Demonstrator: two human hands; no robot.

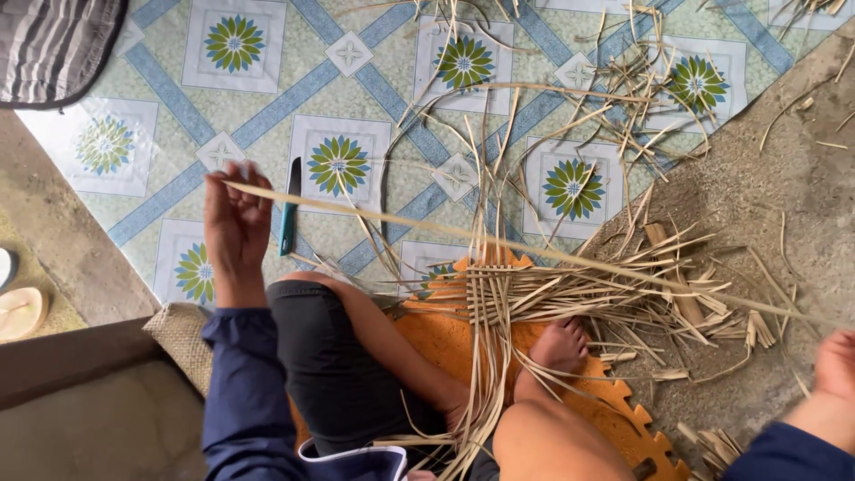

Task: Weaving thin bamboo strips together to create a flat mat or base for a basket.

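Patterned mat (267, 107) under long, pale, seemingly flat strip (463, 233).

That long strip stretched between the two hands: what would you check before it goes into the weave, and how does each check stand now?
1. Left hand has a grip on the long strip: ok, fingers pinch its end.
2. Right hand holds the far end: cannot tell, it sits at the picture's edge.
3. Strip runs straight, without kink: ok.
4. Woven patch lies flat on the orange mat: ok.
5. Foot pins the weave: ok, it rests on strips beside the patch.
6. Knife clear of hands: ok, it lies on the patterned floor, just right of the left hand.
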